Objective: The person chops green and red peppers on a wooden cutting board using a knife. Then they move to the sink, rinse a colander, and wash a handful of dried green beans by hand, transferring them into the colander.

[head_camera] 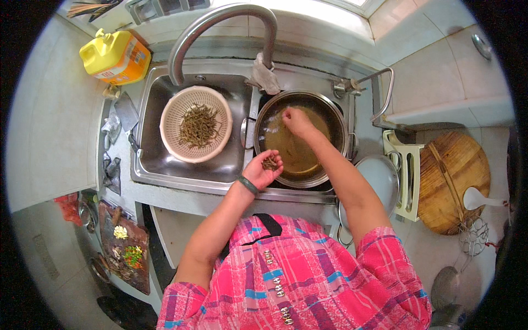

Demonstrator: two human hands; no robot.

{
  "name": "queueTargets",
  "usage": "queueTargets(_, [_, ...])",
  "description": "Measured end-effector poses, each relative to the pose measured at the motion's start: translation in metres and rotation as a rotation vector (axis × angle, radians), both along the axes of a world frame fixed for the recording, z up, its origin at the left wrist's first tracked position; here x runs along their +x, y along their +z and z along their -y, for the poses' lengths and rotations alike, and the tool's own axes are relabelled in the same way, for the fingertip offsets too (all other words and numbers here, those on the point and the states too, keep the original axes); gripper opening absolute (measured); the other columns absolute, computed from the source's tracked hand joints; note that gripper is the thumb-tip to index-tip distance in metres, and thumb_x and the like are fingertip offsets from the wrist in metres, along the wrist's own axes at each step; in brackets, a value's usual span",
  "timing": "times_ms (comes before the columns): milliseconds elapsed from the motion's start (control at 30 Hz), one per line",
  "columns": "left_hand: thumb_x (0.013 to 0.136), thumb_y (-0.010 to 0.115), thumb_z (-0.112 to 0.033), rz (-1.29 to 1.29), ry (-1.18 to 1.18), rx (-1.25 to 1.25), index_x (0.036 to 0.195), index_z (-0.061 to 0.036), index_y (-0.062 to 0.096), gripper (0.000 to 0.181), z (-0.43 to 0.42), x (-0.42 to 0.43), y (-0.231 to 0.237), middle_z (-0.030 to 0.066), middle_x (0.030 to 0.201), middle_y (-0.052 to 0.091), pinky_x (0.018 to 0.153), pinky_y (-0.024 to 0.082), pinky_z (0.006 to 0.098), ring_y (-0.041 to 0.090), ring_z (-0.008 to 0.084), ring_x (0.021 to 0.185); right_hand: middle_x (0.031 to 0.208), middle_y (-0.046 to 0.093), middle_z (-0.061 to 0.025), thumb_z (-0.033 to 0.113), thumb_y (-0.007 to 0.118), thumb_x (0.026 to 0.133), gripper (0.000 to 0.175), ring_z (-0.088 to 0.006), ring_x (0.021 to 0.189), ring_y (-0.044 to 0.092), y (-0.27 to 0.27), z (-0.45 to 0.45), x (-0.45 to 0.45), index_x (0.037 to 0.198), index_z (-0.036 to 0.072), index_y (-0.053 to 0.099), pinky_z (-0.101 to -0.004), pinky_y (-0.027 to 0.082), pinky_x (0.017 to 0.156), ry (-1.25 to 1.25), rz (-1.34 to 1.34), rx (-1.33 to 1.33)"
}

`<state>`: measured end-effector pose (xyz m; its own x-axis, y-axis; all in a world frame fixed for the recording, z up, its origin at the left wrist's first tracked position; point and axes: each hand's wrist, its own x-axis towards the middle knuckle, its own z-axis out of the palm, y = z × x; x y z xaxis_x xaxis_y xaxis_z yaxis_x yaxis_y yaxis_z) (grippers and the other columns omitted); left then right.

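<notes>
My left hand, with a dark green bangle at its wrist, is cupped palm up around a small heap of brown, thin strips at the near left rim of a steel pot. Over the pot, my right hand has its fingers curled together; whether they pinch something cannot be made out. Brownish water fills the pot, which sits in the right sink basin. A pale plastic colander in the left basin holds a pile of similar greenish-brown strips.
A curved faucet with a cloth arches behind both basins. A cleaver lies on the left sink edge, near a yellow jug. Chopped ingredients lie on a cutting board at lower left. A pot lid is right of the sink.
</notes>
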<state>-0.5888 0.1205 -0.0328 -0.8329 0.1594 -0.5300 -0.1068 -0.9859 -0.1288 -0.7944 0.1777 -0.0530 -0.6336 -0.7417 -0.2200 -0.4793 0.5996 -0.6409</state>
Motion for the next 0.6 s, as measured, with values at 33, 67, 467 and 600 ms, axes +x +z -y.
queueTargets(33, [0.09, 0.046, -0.021, 0.022, 0.02, -0.012, 0.091, -0.0034, 0.057, 0.021, 0.001, -0.004, 0.002, 0.0093, 0.084, 0.06, 0.074, 0.051, 0.0357, 0.059, 0.0221, 0.079, 0.079, 0.062, -0.0183, 0.018, 0.055, 0.079, 0.02, -0.0288, 0.074, 0.062, 0.017, -0.004, 0.002, 0.087, 0.001, 0.06, -0.0369, 0.047, 0.068, 0.01, 0.045, -0.101])
queueTargets(67, [0.09, 0.045, -0.022, 0.02, 0.044, -0.006, 0.091, -0.0028, 0.058, 0.023, 0.003, -0.007, -0.002, 0.0111, 0.089, 0.061, 0.077, 0.05, 0.0386, 0.059, 0.0242, 0.084, 0.078, 0.062, -0.017, 0.018, 0.057, 0.079, 0.019, -0.0267, 0.072, 0.061, 0.042, -0.004, 0.008, 0.087, 0.001, 0.06, -0.0345, 0.047, 0.067, 0.053, 0.095, -0.088])
queueTargets(467, [0.087, 0.053, -0.013, -0.045, 0.022, 0.027, 0.098, -0.0042, 0.053, 0.014, 0.013, -0.032, -0.006, 0.0052, 0.08, 0.055, 0.065, 0.05, 0.0302, 0.054, 0.0162, 0.07, 0.096, 0.061, -0.0161, 0.013, 0.057, 0.079, 0.018, -0.032, 0.089, 0.059, 0.066, -0.069, 0.0, 0.094, 0.004, 0.061, -0.0368, 0.048, 0.074, 0.097, -0.048, 0.152])
queueTargets(600, [0.087, 0.054, -0.013, -0.035, 0.042, 0.006, 0.098, -0.0049, 0.053, 0.015, 0.015, -0.024, -0.004, 0.0037, 0.076, 0.052, 0.061, 0.049, 0.027, 0.051, 0.0136, 0.066, 0.092, 0.063, -0.0167, 0.01, 0.056, 0.077, 0.016, -0.0313, 0.086, 0.061, 0.025, -0.1, -0.007, 0.09, 0.004, 0.063, -0.038, 0.049, 0.073, 0.267, -0.261, 0.646])
